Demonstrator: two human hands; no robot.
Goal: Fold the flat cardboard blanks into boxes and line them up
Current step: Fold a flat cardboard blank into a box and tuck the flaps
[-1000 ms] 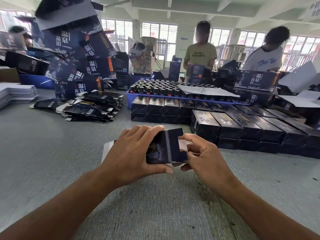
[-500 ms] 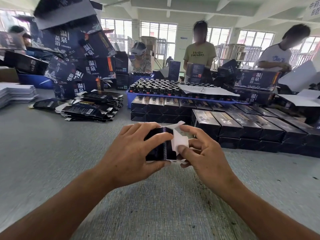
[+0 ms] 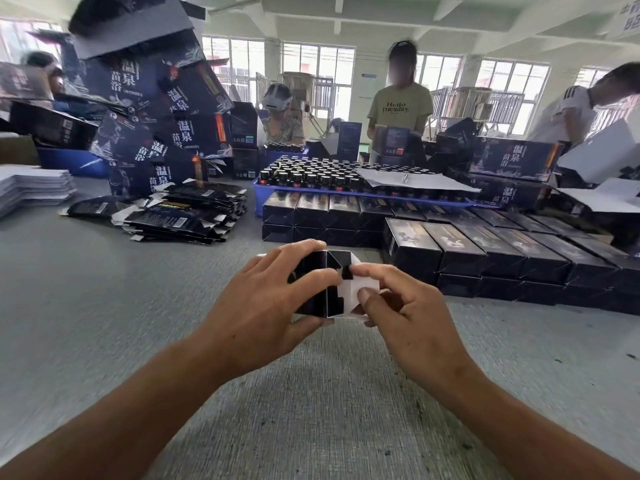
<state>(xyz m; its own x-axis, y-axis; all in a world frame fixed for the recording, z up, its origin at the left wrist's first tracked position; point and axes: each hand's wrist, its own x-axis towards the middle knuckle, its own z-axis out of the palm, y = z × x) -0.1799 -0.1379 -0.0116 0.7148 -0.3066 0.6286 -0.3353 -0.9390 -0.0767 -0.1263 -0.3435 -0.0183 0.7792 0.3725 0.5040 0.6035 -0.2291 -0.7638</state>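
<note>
A small dark cardboard box (image 3: 317, 289) is held end-on toward me just above the grey table (image 3: 104, 306). My left hand (image 3: 263, 303) grips its body, fingers over the top and thumb underneath. My right hand (image 3: 405, 306) pinches the white inner end flaps (image 3: 351, 289) and presses them against the box's open end. Finished dark boxes (image 3: 485, 251) lie side by side in rows to the right and behind. A stack of flat dark blanks (image 3: 187, 213) lies at the back left.
A blue tray of small capped bottles (image 3: 329, 174) stands behind the box rows. Large dark cartons (image 3: 149, 109) pile up at the back left, white sheets (image 3: 31, 185) at the far left. Three people work across the table.
The box has turned end-on toward me and taken a squarer shape. My right hand has folded the white flaps inward over the end. Both hands sit slightly higher.
</note>
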